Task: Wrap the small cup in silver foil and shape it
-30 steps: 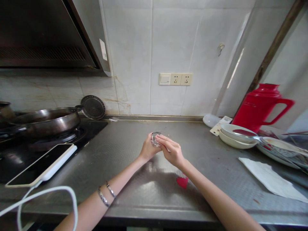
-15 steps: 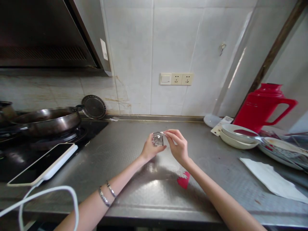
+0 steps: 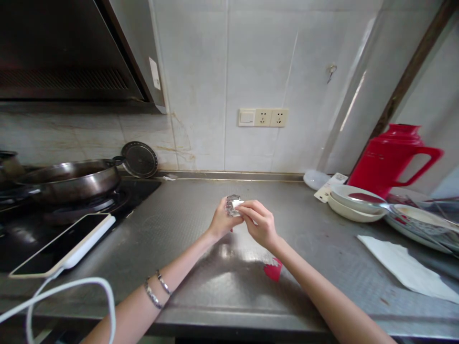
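Worktop: grey metal [image 3: 172, 229]; a red scrap [image 3: 273, 271] lies near the right forearm.
Left hand: its grip [image 3: 220, 222] is curled part-closed around the clear object, above the worktop.
Right hand: its grip [image 3: 260, 223] is pinched nearly closed on the white piece, close to the left thumb.
Clear object: small and patterned [image 3: 228, 205], probably rigid glass or plastic, fairly light, slippery if smooth, breakable if glass; best held around its sides. Fingers hide much of it, and its base and exact shape cannot be made out.
White piece: against the clear object [image 3: 236, 204], likely soft, light and easily creased; best pinched at an edge. Fingertips cover part; its material is unclear.
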The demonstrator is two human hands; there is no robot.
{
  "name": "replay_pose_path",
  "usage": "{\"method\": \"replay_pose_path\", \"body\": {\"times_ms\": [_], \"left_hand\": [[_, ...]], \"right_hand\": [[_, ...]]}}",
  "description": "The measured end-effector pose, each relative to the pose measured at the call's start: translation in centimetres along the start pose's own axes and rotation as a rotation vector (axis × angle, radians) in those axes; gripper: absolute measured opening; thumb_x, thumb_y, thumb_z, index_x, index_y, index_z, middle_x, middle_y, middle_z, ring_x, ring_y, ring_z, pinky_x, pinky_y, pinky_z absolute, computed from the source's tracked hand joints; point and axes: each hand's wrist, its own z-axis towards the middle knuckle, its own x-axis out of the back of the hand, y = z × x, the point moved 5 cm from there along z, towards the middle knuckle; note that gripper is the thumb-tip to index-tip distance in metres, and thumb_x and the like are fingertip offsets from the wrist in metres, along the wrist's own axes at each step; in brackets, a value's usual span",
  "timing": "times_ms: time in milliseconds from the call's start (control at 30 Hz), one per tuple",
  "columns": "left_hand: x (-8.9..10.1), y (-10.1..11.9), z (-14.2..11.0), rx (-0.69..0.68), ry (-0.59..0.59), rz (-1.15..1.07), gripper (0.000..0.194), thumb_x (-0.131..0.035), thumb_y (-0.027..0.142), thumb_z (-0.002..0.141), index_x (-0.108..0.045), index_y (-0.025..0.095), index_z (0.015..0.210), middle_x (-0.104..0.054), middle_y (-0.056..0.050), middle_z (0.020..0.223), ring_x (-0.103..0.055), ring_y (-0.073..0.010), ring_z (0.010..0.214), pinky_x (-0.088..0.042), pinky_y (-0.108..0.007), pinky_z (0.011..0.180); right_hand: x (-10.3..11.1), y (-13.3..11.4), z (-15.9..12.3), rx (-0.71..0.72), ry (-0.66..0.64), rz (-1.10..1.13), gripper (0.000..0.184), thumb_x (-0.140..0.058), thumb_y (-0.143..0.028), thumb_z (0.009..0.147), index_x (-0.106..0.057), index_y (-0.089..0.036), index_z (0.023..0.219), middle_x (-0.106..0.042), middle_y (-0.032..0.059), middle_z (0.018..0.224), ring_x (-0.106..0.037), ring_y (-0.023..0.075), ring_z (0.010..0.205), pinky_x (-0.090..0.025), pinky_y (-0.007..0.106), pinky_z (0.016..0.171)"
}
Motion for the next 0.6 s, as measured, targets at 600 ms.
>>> {"method": "replay_pose_path", "body": {"times_ms": [600], "left_hand": [[0.72,0.24,-0.13,-0.050,0.103,0.435,0.056,-0.078,0.032,0.057,-0.050,0.016,0.103,-0.064,-0.005,0.094,-0.061,-0.0207,0.085,-0.049,-0.032,0.075]], "right_hand": [[0.30,0.19,0.09,0.049,-0.043,-0.088,0.026,-0.050,-0.010,0.089,-0.062,-0.021,0.110,-0.066,0.0095,0.095,-0.061,0.0202,0.088,-0.054,0.036,0.075]]}}
